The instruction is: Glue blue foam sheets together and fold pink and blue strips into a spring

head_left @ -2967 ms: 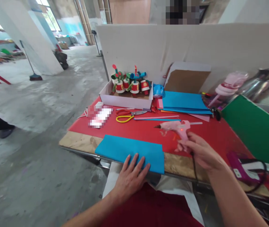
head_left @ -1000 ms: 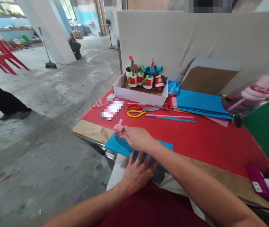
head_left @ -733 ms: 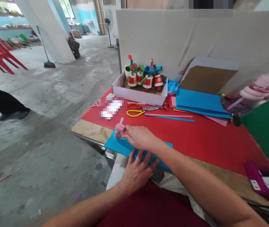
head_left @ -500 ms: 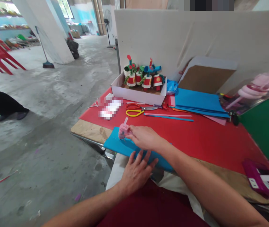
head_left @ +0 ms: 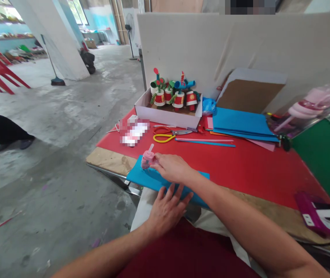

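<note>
In the head view, my right hand (head_left: 171, 167) is closed round the handle of a small pink glue gun (head_left: 147, 160). A pale translucent stick juts from the top of the glue gun, and its lower end is at the left part of a blue sheet (head_left: 150, 178). That sheet lies along the table's front edge and partly overhangs it. My left hand (head_left: 169, 206) rests on the sheet's near edge with its fingers spread. My right wrist and forearm pass over part of the sheet.
Behind the hands lie scissors (head_left: 165, 136), paper strips (head_left: 205, 142) and a white box (head_left: 167, 116) of cup figures. Blue sheets (head_left: 240, 121) are stacked to the right. A purple device (head_left: 317, 216) with a cord lies near the right front edge. A person's leg (head_left: 2, 127) shows at left.
My right hand has moved slightly left with the glue gun along the blue sheet. My left hand keeps its place. The whole view has shifted a little.
</note>
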The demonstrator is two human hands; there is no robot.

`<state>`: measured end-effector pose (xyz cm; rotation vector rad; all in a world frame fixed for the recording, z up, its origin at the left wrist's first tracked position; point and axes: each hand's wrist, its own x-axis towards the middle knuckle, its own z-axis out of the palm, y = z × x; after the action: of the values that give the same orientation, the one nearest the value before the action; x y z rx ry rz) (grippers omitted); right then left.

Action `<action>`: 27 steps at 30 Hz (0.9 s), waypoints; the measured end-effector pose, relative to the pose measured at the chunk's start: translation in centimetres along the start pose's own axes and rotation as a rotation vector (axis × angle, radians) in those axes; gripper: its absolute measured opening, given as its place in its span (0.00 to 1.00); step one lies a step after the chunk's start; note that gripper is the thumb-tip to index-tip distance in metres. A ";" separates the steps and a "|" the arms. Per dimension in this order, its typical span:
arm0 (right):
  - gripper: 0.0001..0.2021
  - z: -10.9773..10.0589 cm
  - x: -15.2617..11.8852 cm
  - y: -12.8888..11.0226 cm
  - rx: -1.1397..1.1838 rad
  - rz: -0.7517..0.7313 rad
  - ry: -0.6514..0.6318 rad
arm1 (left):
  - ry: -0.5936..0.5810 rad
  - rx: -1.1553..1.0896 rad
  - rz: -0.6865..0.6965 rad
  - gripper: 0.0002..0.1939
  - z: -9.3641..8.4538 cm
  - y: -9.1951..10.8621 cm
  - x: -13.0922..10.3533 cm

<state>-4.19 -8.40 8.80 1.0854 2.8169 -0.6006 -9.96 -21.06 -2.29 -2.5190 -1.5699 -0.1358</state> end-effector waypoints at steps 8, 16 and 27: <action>0.16 -0.6 -1.2 0.7 0.017 0.002 -0.016 | 0.022 -0.009 -0.009 0.25 -0.3 0.1 0.1; 0.15 -1.1 -2.2 1.1 0.008 0.011 -0.035 | -0.002 0.007 -0.004 0.26 -0.5 0.1 0.1; 0.15 -0.6 -3.1 1.7 0.042 0.030 0.009 | -0.083 -0.032 0.026 0.25 -1.6 0.4 0.8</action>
<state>-0.67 -8.98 9.41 1.1384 2.8021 -0.6573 -9.24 -20.84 -0.59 -2.6001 -1.5767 -0.0539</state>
